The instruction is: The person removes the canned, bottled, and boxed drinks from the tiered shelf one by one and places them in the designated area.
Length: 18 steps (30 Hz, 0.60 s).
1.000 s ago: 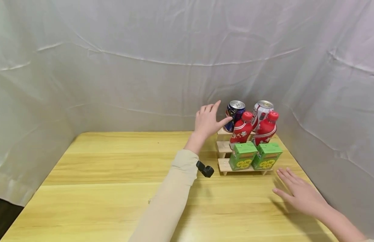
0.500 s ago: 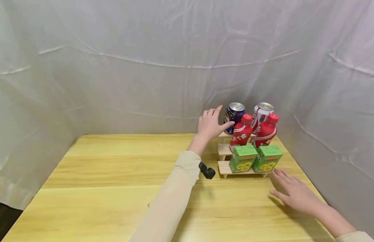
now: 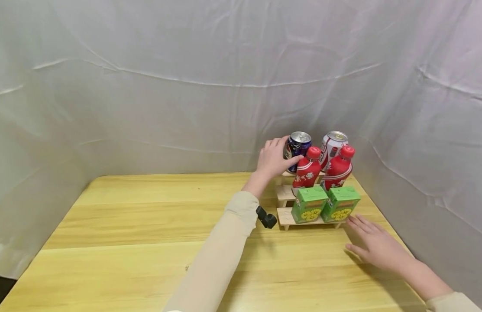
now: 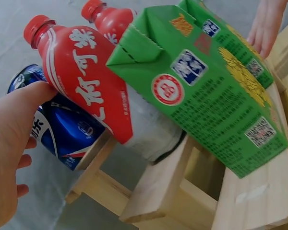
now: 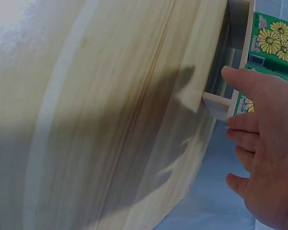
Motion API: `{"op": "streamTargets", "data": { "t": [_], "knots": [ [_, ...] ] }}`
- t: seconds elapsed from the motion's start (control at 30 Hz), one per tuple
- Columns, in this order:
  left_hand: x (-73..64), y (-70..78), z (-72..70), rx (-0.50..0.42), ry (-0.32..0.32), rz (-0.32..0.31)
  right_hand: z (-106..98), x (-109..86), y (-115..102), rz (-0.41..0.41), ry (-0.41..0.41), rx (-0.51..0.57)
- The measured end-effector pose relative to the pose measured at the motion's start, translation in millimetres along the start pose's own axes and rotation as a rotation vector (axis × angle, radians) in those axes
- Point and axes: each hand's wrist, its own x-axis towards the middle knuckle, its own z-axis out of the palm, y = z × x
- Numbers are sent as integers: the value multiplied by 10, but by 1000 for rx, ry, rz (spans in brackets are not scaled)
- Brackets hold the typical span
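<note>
My left hand (image 3: pixel 273 158) is at the dark blue can (image 3: pixel 297 145) on the stand's top step. Its thumb reaches across the can's front beside a red-capped bottle (image 3: pixel 306 173), and the fingers lie along the can's left side. In the left wrist view the thumb overlaps the can (image 4: pixel 69 129); how firmly it touches is unclear. My right hand (image 3: pixel 377 247) lies with extended fingers at the front right corner of the wooden stepped stand (image 3: pixel 286 215). In the right wrist view, the hand (image 5: pixel 273 143) partly hides the stand's end.
A white and red can (image 3: pixel 334 149) stands on the top step, and a second red bottle (image 3: pixel 338 171) on the middle one. Two green drink cartons (image 3: pixel 309 206) fill the lowest step. Grey cloth (image 3: pixel 186 108) hangs behind the wooden table (image 3: pixel 147 216).
My left hand has moved right, up against the blue can. The right hand has come closer to the stand's front corner. The can and the other drinks keep their places on the stand.
</note>
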Motion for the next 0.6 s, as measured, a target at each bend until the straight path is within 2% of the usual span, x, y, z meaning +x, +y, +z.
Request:
{"op": "streamTargets", "data": {
  "t": [0.13,0.37,0.6],
  "knots": [
    [62,-1,-34,-85,-28,-9,-20,36,0,1,-12,-5],
    [113,-14,-8,-304,-51,-97,-57,76,-16,33,-56,8],
    [84,-34,64,-299,11,-113,-23,61,-35,33,-47,6]
  ]
}}
